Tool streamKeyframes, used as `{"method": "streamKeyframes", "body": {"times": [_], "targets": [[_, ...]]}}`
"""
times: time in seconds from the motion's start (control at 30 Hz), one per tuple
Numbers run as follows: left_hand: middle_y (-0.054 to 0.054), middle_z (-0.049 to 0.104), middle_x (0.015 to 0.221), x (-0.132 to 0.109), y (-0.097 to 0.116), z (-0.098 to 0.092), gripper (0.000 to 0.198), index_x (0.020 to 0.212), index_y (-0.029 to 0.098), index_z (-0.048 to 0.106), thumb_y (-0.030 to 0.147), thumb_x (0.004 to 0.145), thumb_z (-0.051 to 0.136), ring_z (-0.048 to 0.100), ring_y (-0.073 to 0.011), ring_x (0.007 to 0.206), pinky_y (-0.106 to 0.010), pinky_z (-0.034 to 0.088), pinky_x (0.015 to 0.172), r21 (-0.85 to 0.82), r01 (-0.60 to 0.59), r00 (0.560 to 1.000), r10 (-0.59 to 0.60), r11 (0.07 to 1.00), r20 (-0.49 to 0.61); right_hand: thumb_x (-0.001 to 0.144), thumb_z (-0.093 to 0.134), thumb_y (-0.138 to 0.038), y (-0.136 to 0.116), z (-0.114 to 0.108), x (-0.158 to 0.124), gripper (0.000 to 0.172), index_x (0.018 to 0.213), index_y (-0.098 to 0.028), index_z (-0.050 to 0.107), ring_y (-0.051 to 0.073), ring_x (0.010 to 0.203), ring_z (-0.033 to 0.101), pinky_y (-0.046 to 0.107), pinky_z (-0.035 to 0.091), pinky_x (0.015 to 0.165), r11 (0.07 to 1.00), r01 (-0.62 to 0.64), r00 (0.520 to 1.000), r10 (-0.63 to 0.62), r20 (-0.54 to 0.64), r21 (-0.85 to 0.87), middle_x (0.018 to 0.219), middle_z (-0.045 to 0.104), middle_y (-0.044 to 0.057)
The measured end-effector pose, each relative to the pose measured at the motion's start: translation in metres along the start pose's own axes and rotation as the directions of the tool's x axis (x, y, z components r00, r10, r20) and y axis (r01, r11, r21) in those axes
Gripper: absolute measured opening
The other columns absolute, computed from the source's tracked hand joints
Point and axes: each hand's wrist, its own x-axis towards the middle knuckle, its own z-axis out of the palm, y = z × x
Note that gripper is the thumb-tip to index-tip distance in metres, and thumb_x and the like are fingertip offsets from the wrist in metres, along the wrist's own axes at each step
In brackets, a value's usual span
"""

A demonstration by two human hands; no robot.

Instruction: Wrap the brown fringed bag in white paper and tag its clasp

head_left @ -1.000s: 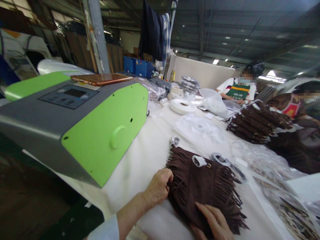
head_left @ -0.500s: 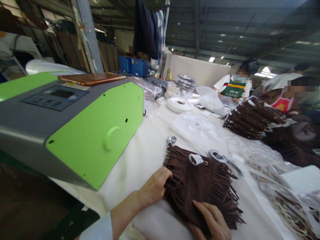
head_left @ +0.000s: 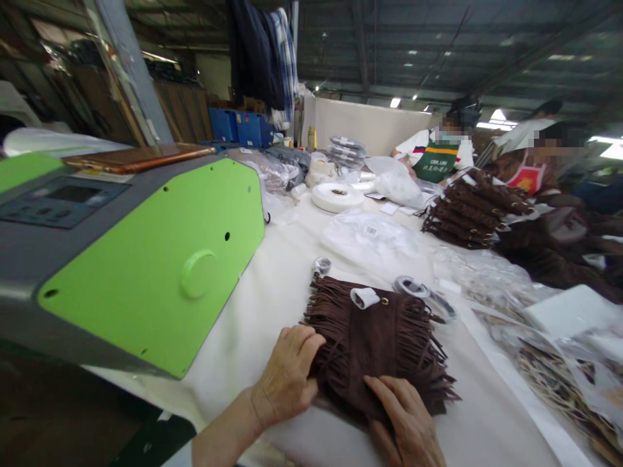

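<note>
A dark brown suede-like bag (head_left: 372, 353) with long fringes along both sides lies flat on the white-covered table. Near its top edge sit a white-wrapped loop (head_left: 364, 298) and a small gold-coloured ring. My left hand (head_left: 287, 366) curls at the left fringe, fingertips on the strands and thumb lower down. At the near edge, my right hand (head_left: 406, 415) lays its fingers over the bag, with the thumb by the edge. Wrapped ring-like pieces (head_left: 411, 286) lie just beyond the bag's top right. Another small wrapped piece (head_left: 322, 265) is at its top left corner.
A grey and green machine (head_left: 146, 279) stands close on the left, with a phone-like flat object (head_left: 139, 157) on top. Beyond are a white roll (head_left: 337, 197) and plastic bags (head_left: 374, 237). Stacked brown fringed pieces (head_left: 474, 214) are at right. Co-workers (head_left: 433, 155) sit across the table.
My view has turned slightly right, so everything appears further left. The fingers of my left hand have lifted and spread a little at the fringe. The right hand stays on the bag's near edge.
</note>
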Motion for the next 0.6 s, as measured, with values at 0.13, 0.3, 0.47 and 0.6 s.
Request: {"method": "streamKeyframes", "body": {"times": [0.13,0.3,0.47,0.6], "targets": [[-0.008,0.055,0.089,0.015,0.002,0.004,0.03,0.11,0.014,0.05,0.011,0.081,0.045,0.051,-0.0196,0.08,-0.033,0.044,0.068,0.191,-0.37,0.929,0.363,0.909,0.069,0.077,0.051,-0.013,-0.004,0.0,0.002,0.042,0.119,-0.015,0.051,0.019,0.086,0.053,0.03,0.048,0.074,1.0,0.013,1.0,-0.013,-0.016,0.0,0.096,0.056,0.009],[-0.003,0.057,0.071,0.005,-0.028,-0.012,0.029,0.111,0.011,0.049,0.01,0.09,0.029,0.052,-0.0139,0.061,-0.025,0.046,0.057,0.173,-0.446,0.891,0.417,0.878,0.18,0.081,0.044,-0.009,-0.011,-0.002,0.006,0.045,0.122,-0.024,0.053,0.018,0.08,0.051,0.031,0.045,0.069,0.999,0.021,0.999,-0.022,-0.028,-0.043,0.093,0.055,0.008],[-0.002,0.061,0.08,-0.012,-0.045,-0.047,0.024,0.109,0.018,0.051,0.015,0.09,0.037,0.058,-0.0128,0.071,-0.024,0.051,0.066,0.287,0.056,0.998,-0.042,0.956,-0.056,0.076,0.044,-0.007,-0.013,-0.006,0.011,0.049,0.122,-0.022,0.054,0.019,0.081,0.05,0.031,0.045,0.069,0.998,0.026,1.0,-0.026,-0.007,-0.053,0.092,0.055,0.008],[-0.011,0.058,0.11,0.012,0.001,-0.036,0.047,0.129,0.014,0.04,0.005,0.083,0.039,0.051,-0.0193,0.107,-0.035,0.044,0.092,0.299,-0.028,0.983,0.08,0.954,-0.164,0.076,0.043,-0.008,-0.017,-0.009,0.013,0.046,0.119,-0.021,0.055,0.019,0.082,0.05,0.032,0.044,0.07,0.999,0.007,1.0,-0.008,-0.022,-0.036,0.092,0.055,0.008]]}}
